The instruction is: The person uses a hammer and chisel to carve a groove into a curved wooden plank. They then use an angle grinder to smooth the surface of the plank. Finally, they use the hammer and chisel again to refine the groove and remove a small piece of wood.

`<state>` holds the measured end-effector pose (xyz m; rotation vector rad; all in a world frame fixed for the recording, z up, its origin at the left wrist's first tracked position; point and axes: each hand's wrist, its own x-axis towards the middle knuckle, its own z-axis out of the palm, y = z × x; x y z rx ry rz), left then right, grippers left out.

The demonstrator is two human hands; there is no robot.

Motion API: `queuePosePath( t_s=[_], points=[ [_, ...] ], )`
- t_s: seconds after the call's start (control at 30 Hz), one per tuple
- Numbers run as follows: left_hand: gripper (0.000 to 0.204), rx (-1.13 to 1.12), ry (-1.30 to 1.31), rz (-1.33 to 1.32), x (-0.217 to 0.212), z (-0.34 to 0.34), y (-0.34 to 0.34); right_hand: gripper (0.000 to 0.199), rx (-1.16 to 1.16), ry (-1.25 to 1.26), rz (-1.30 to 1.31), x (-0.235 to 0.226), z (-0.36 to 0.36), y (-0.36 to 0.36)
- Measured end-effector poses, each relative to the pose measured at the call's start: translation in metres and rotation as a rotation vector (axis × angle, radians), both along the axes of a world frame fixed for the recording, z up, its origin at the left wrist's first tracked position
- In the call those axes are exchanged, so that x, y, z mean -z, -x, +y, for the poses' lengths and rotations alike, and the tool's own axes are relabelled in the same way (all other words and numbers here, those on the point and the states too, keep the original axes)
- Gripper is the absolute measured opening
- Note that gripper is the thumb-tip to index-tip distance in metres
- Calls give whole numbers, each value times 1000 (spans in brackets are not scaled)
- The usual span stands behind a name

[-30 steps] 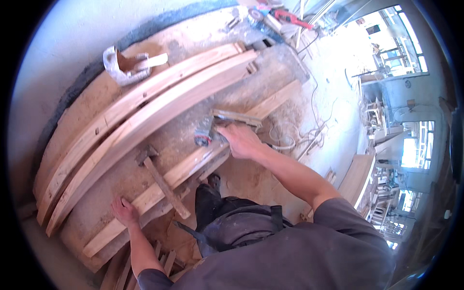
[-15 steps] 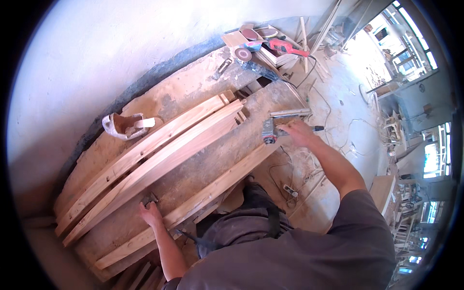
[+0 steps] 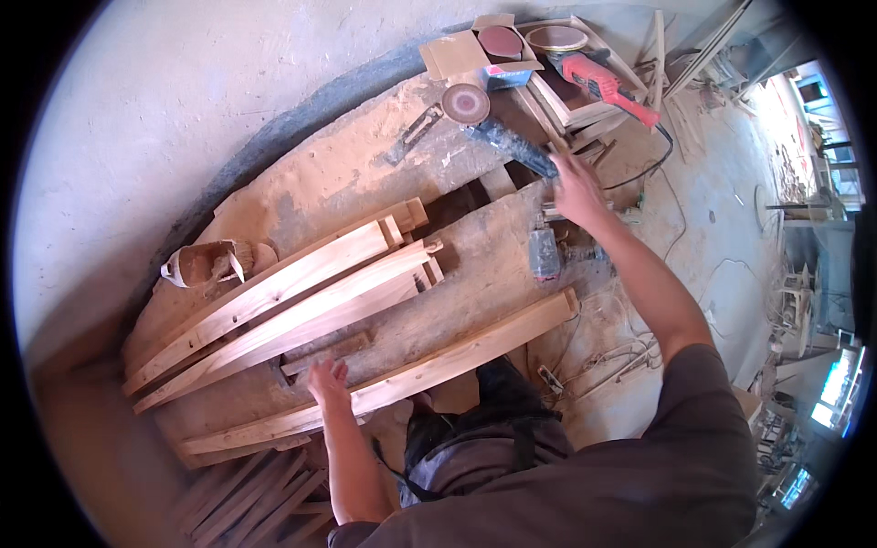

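Note:
My right hand [image 3: 580, 194] is at the rear end of a dark angle grinder [image 3: 512, 146], its fingers closing round the tail of the body. The grinder lies on the bench with its round sanding disc [image 3: 466, 104] facing up. Below that hand stands a grey, block-shaped tool [image 3: 544, 254] at the bench's right end. My left hand [image 3: 330, 384] is held over the bench with its fingers apart and nothing in them. Just beyond it lies a short wooden bar [image 3: 329, 353] with a dark metal piece at its left end. A long wooden plank [image 3: 438, 356] runs along the near edge.
Several shaped wooden pieces [image 3: 301, 315] lie along the bench [image 3: 365, 173]. A cut-open white container [image 3: 196, 265] stands by the wall. At the back right are a red power tool [image 3: 603, 82] and a cardboard box [image 3: 457, 55] with sanding discs. Cords trail over the floor [image 3: 722, 247].
My right hand has left the grey tool and moved up and away to the grinder. My left hand has let go of the dark metal piece and drawn back to the right.

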<state>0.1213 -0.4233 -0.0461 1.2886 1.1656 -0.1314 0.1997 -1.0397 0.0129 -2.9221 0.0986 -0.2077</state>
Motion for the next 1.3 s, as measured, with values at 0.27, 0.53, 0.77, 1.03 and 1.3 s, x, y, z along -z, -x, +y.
queuePosePath(
  t_s=[0.27,0.53,0.77,1.03,1.3],
  points=[
    [67,427,-114,-32,-46,-77,54,44,114,89,293,24,-11,-101],
    [31,778,-327,-227,-47,-25,92,51,-95,640,222,-98,-59,-58],
    [45,944,-212,-316,-48,19,124,49,806,624,256,-183,-82,224],
    [52,1303,-96,-363,-23,131,186,52,1234,24,-31,-204,65,652],
    [72,1869,572,-342,-128,69,261,63,1058,-1554,17,-138,432,635]
  ],
)
